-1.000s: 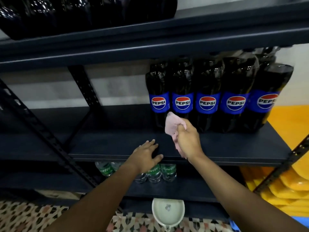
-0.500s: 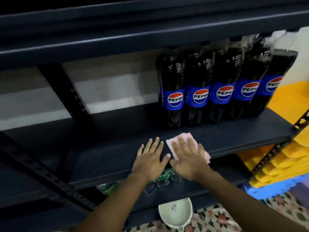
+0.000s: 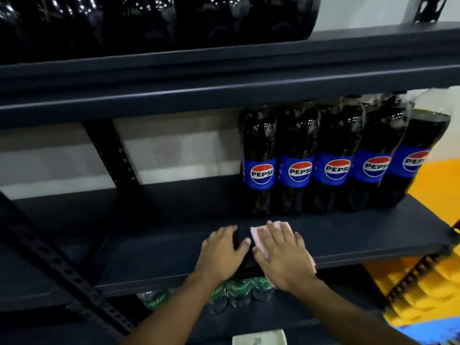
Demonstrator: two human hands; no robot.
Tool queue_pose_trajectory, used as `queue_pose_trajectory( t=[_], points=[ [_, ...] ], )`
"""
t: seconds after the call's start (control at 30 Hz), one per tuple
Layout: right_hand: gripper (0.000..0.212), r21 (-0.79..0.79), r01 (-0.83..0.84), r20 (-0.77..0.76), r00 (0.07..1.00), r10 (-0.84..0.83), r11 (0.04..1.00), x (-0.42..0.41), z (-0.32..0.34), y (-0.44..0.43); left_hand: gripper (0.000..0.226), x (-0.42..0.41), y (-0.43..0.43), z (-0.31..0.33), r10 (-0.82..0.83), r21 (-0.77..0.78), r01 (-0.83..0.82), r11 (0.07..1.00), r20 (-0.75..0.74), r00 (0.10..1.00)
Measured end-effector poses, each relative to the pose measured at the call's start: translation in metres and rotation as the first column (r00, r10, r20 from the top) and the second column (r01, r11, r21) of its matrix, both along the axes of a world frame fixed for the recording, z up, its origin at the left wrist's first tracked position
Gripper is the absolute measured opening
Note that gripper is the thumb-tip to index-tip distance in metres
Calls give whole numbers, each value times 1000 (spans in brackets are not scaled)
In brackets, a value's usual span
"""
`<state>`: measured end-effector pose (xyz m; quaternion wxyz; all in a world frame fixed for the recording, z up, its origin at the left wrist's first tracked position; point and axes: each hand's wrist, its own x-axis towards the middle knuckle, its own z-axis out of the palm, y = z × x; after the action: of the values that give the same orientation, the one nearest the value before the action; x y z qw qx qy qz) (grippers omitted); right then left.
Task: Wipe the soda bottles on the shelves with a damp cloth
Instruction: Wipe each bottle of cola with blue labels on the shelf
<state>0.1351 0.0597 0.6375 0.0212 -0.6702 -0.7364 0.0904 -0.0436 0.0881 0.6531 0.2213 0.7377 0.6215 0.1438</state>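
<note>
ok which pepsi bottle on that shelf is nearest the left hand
The leftmost Pepsi bottle, at the end of the row of five. The left hand lies flat on the shelf in front of it; the other four stand further right.

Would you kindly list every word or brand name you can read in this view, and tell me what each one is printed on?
"PEPSI": blue labels of the four left cola bottles on the middle shelf.
"PEP": label of the fifth bottle; the rest is blurred.
Green labels of the small bottles below: white script, too blurred to read.
</note>
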Motion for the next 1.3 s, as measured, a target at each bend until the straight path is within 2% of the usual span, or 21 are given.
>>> queue_pose_trajectory(
  t=[0.07, 0.13, 0.23, 0.33, 0.43, 0.53, 0.67, 0.87, 1.1, 1.3],
  points=[
    [76, 32, 20, -2, 1000, -20, 999, 2, -2, 0, 78, 16, 14, 21, 114, 1, -118, 993, 229, 967],
    [65, 89, 36, -12, 999, -35, 995, 6, -4, 1, 96, 35, 34, 45, 150, 47, -181, 982, 379, 913],
    [65, 46, 37, -82, 996, -33, 998, 9, -6, 3, 113, 60, 61, 75, 194, 19, -243, 970, 542, 818],
    [65, 74, 84, -256, 965, -63, 994, 10, 4, 7, 109, 71, 81, 89, 163, 28, -236, 971, 643, 748],
    [59, 231, 265, -559, 824, -95, 936, 11, 27, 21, 89, 69, 89, 93, 108, 76, -207, 975, 655, 748],
    [61, 276, 386, -696, 712, -94, 880, 10, 50, 45, 78, 65, 90, 96, 100, 90, -195, 977, 612, 784],
    [61, 259, 368, -729, 681, -69, 893, 3, 67, 65, 72, 60, 88, 96, 75, 110, -179, 978, 614, 786],
    [44, 254, 353, -772, 635, -31, 900, -10, 61, 67, 61, 28, 70, 92, 70, 117, -192, 974, 654, 753],
    [46, 245, 202, -760, 647, 58, 948, -41, 56, 44, 56, -21, 26, 91, 95, 181, -274, 945, 647, 757],
    [48, 261, 156, -761, 640, 104, 953, -54, 51, 17, 59, -39, -7, 85, 136, 173, -325, 930, 658, 741]
  ],
)
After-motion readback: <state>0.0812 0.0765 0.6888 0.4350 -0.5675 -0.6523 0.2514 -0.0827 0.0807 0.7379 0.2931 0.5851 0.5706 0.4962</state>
